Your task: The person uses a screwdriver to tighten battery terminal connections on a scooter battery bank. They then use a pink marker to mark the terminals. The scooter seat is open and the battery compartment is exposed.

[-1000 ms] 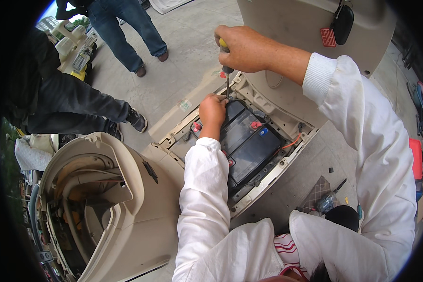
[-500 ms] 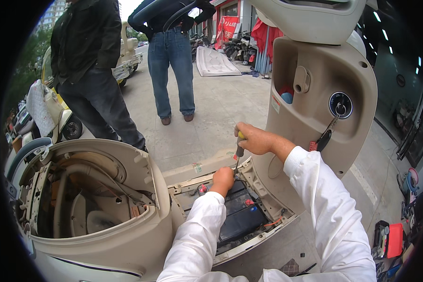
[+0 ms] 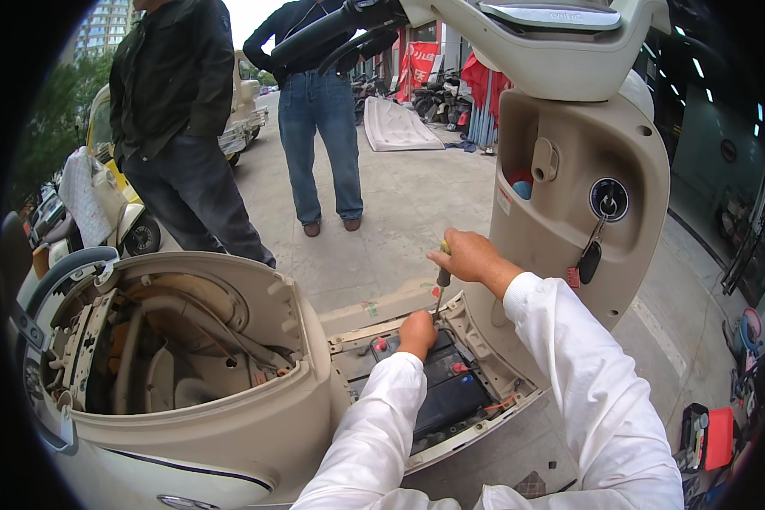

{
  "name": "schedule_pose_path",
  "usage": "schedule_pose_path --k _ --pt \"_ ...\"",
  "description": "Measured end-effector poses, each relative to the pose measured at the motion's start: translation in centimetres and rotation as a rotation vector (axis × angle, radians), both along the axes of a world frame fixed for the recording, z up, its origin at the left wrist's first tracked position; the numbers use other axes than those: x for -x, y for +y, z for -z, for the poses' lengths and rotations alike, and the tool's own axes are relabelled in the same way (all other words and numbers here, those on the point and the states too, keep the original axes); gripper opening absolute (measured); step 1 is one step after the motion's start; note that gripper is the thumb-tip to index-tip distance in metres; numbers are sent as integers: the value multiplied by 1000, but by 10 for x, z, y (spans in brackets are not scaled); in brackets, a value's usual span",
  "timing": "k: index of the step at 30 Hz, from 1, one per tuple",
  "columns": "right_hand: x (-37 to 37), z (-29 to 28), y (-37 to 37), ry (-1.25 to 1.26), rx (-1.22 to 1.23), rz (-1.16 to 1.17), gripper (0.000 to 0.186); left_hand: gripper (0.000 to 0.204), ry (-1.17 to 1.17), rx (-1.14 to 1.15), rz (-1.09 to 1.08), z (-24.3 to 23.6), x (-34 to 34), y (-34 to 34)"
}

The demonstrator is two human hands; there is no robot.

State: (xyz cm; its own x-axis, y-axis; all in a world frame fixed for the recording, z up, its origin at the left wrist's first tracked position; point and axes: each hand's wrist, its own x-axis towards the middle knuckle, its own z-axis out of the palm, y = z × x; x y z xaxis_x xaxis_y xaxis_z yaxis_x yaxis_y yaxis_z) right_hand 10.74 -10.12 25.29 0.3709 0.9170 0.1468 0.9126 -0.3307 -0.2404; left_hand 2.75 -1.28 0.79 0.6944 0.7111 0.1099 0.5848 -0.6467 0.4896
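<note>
My right hand [image 3: 474,257] is closed round the yellow-and-grey handle of a screwdriver [image 3: 443,277], its thin shaft pointing down into the open floorboard of a beige scooter [image 3: 314,442]. Beside the shaft's lower end, my left hand [image 3: 416,335] is curled closed over the far side of the battery bay; whatever its fingers hold is hidden. Below it lie black batteries [image 3: 450,399] with red terminal covers [image 3: 459,368]. The screwdriver's tip cannot be made out behind my left hand.
The scooter's open seat compartment [image 3: 178,340] is at left, and its front panel [image 3: 569,246] with keys [image 3: 588,262] hanging at right. Two people stand beyond, one in dark trousers [image 3: 191,183], one in jeans [image 3: 321,140]. A red-lidded toolbox [image 3: 718,438] sits at lower right.
The whole view has shifted slightly, so the scooter sits a little lower and further right. Both hands keep about the same place on the scooter, the screwdriver still in my right hand.
</note>
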Motion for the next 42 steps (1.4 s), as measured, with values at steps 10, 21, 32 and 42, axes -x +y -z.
schedule_pose_path --k 10,21,32,42 --pt "-12 11 16 -75 -74 -7 48 23 42 -61 -45 -3 1 0" --pt "-36 20 17 -95 -84 -77 40 31 54 -38 -87 -12 -9 -12" --pt "-75 36 29 -108 -110 -176 37 34 32 -94 -58 -9 -20 -15" --pt "-53 35 21 -45 -232 -127 42 25 38 -53 -115 -13 -17 -18"
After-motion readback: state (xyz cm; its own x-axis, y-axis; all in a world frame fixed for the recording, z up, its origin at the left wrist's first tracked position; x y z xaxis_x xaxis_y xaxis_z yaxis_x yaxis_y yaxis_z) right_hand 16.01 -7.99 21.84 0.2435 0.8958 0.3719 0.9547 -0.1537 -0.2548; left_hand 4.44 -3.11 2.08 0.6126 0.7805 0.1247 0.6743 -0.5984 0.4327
